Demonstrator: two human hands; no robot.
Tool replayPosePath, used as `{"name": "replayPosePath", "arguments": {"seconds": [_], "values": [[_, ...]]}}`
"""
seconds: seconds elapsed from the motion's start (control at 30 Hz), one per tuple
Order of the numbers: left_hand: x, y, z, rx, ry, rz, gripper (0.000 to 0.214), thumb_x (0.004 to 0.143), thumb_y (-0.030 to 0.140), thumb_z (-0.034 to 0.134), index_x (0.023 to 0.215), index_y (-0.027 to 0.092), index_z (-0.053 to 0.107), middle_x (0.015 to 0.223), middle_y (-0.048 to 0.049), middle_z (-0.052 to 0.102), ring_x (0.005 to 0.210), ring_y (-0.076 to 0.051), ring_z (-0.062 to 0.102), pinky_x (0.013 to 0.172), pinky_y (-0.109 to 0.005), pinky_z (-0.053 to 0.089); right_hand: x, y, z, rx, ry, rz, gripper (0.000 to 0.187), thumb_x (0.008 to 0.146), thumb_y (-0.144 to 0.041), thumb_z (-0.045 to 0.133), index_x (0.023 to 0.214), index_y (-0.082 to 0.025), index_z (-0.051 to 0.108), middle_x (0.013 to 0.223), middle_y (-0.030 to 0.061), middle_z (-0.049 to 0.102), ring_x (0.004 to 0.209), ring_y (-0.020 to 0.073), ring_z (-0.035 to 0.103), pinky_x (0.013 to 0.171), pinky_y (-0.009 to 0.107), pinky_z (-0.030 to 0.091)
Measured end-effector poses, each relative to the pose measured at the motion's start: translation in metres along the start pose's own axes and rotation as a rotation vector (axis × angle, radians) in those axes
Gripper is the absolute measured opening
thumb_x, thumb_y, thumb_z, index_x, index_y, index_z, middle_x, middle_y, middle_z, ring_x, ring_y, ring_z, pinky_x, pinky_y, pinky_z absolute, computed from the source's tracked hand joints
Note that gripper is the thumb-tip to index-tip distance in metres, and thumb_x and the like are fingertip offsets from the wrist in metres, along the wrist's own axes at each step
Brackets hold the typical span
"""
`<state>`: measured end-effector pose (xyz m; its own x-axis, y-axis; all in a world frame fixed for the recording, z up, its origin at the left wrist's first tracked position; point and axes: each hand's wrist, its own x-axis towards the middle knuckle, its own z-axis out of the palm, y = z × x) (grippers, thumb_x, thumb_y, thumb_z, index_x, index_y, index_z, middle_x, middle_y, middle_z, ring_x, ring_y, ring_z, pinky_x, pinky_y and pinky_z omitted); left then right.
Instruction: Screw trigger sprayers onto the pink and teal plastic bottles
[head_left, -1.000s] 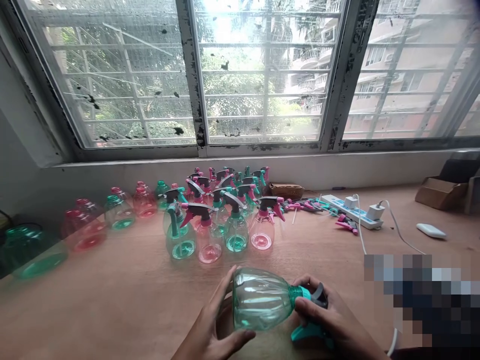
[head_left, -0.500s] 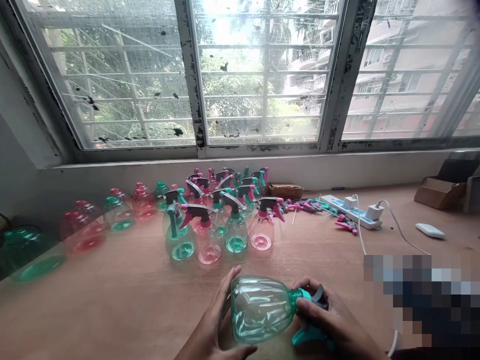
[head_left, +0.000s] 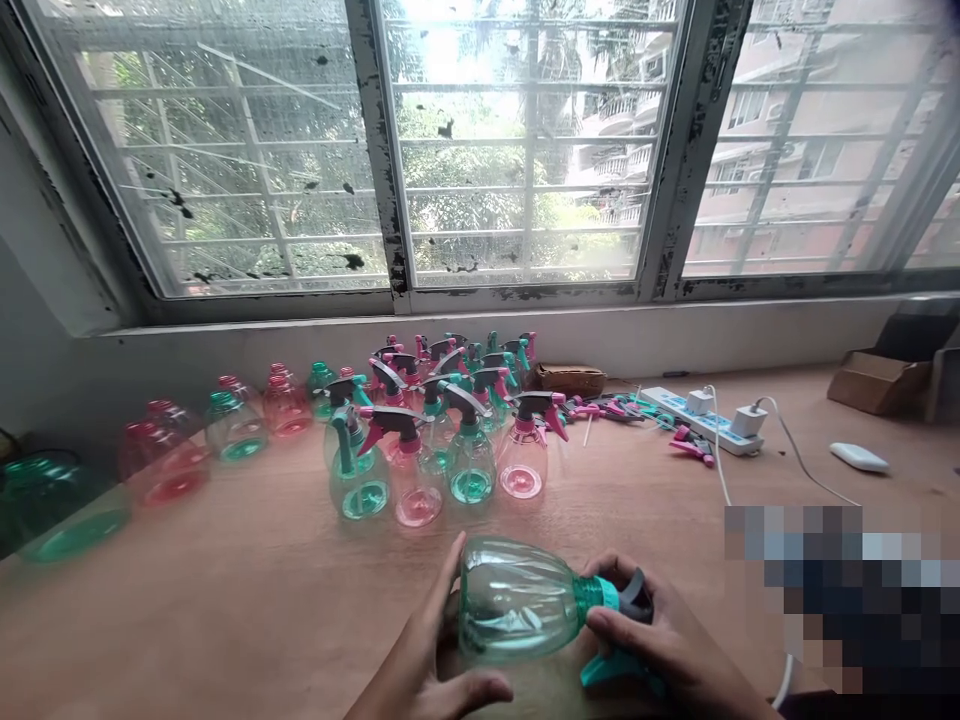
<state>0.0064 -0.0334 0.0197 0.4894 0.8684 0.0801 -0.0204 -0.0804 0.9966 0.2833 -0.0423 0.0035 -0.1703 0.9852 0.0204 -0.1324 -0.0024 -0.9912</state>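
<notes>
A clear green spray bottle [head_left: 517, 605] lies sideways in the air above the table, its base to the left and its neck to the right. My left hand [head_left: 431, 640] cups the base end, fingers curved around its far side and the thumb below. At the neck, my right hand [head_left: 660, 630] is closed on the turquoise collar [head_left: 609, 594] of the spray head, thumb and fingers gripping it. The dark grey top of the head [head_left: 639, 596] sticks out past the fingers, and its turquoise trigger [head_left: 611, 668] points down below the hand.
Several spray bottles with heads [head_left: 471, 465] stand grouped at the table's middle. Headless pink and green bottles [head_left: 238, 430] line the left. Behind right are loose spray heads [head_left: 619, 408], a power strip [head_left: 697, 418] with chargers, a white mouse [head_left: 859, 458] and an open cardboard box [head_left: 877, 382].
The bottle has turned about its long axis, and its base end sits slightly higher. My left thumb has come away from the bottle's underside. My right hand keeps its hold on the collar.
</notes>
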Motion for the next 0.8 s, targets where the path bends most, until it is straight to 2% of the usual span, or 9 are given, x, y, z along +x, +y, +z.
{"name": "replayPosePath", "arguments": {"seconds": [0.07, 0.13, 0.23, 0.3, 0.43, 0.57, 0.7, 0.8], "values": [[-0.0009, -0.0013, -0.0023, 0.017, -0.019, 0.002, 0.11, 0.078, 0.056, 0.081, 0.162, 0.03, 0.014, 0.165, -0.0082, 0.037, 0.152, -0.034, 0.031, 0.127, -0.045, 0.022, -0.0003, -0.0007, 0.0004, -0.013, -0.005, -0.005, 0.044, 0.072, -0.05, 0.085, 0.092, -0.017, 0.065, 0.064, -0.005, 0.056, 0.06, 0.0133, 0.047, 0.056, 0.024, 0.033], [-0.0015, -0.0019, -0.0034, 0.069, -0.014, -0.005, 0.107, 0.081, 0.054, 0.08, 0.162, 0.028, 0.015, 0.164, -0.0098, 0.038, 0.151, -0.036, 0.033, 0.126, -0.046, 0.026, -0.0007, -0.0016, 0.0007, -0.02, 0.004, 0.004, 0.044, 0.074, -0.051, 0.083, 0.094, -0.017, 0.065, 0.064, -0.0046, 0.058, 0.06, 0.0139, 0.049, 0.057, 0.025, 0.034], [-0.0023, -0.0007, -0.0021, 0.156, 0.015, 0.016, 0.098, 0.087, 0.044, 0.077, 0.162, 0.033, 0.015, 0.166, -0.0074, 0.035, 0.148, -0.034, 0.04, 0.122, -0.041, 0.034, -0.0011, -0.0026, 0.0007, 0.007, 0.011, 0.019, 0.043, 0.078, -0.052, 0.08, 0.095, -0.017, 0.063, 0.062, -0.004, 0.06, 0.059, 0.0149, 0.051, 0.057, 0.026, 0.035], [-0.0028, 0.0004, -0.0008, 0.186, 0.013, 0.052, 0.09, 0.092, 0.043, 0.072, 0.161, 0.037, 0.014, 0.168, -0.004, 0.032, 0.149, -0.032, 0.038, 0.122, -0.039, 0.034, -0.0011, -0.0026, 0.0004, 0.018, -0.002, 0.024, 0.043, 0.078, -0.053, 0.08, 0.094, -0.017, 0.063, 0.062, -0.0035, 0.061, 0.059, 0.015, 0.051, 0.057, 0.027, 0.035], [-0.0039, -0.001, -0.0016, 0.153, 0.011, 0.004, 0.106, 0.084, 0.048, 0.079, 0.162, 0.033, 0.008, 0.165, -0.007, 0.038, 0.15, -0.031, 0.038, 0.124, -0.04, 0.03, -0.0007, -0.0022, -0.0007, -0.037, -0.011, 0.029, 0.044, 0.077, -0.054, 0.08, 0.093, -0.016, 0.063, 0.062, -0.0035, 0.06, 0.059, 0.0149, 0.05, 0.056, 0.026, 0.034], [-0.0031, -0.0025, -0.0045, 0.085, 0.0, -0.028, 0.104, 0.083, 0.055, 0.077, 0.162, 0.026, 0.016, 0.17, -0.009, 0.026, 0.154, -0.032, 0.027, 0.128, -0.043, 0.019, -0.0012, -0.0038, 0.0, -0.083, -0.022, 0.016, 0.045, 0.075, -0.053, 0.082, 0.092, -0.016, 0.065, 0.063, -0.0043, 0.057, 0.06, 0.0146, 0.049, 0.056, 0.026, 0.034], [-0.0011, 0.0011, -0.0025, 0.137, -0.005, -0.013, 0.099, 0.086, 0.039, 0.079, 0.161, 0.034, 0.015, 0.17, -0.0045, 0.026, 0.154, -0.032, 0.029, 0.126, -0.041, 0.028, -0.0019, -0.006, 0.0024, -0.06, -0.013, 0.029, 0.042, 0.077, -0.054, 0.079, 0.092, -0.018, 0.065, 0.062, -0.0036, 0.061, 0.059, 0.0154, 0.052, 0.056, 0.026, 0.036], [-0.002, 0.0041, 0.0001, 0.197, 0.031, 0.039, 0.089, 0.092, 0.032, 0.071, 0.16, 0.039, 0.014, 0.17, -0.0003, 0.025, 0.154, -0.031, 0.027, 0.125, -0.039, 0.031, -0.0018, -0.0059, 0.0033, -0.028, -0.019, 0.039, 0.041, 0.078, -0.054, 0.078, 0.092, -0.018, 0.064, 0.061, -0.0033, 0.062, 0.058, 0.0157, 0.053, 0.056, 0.026, 0.036]]}}
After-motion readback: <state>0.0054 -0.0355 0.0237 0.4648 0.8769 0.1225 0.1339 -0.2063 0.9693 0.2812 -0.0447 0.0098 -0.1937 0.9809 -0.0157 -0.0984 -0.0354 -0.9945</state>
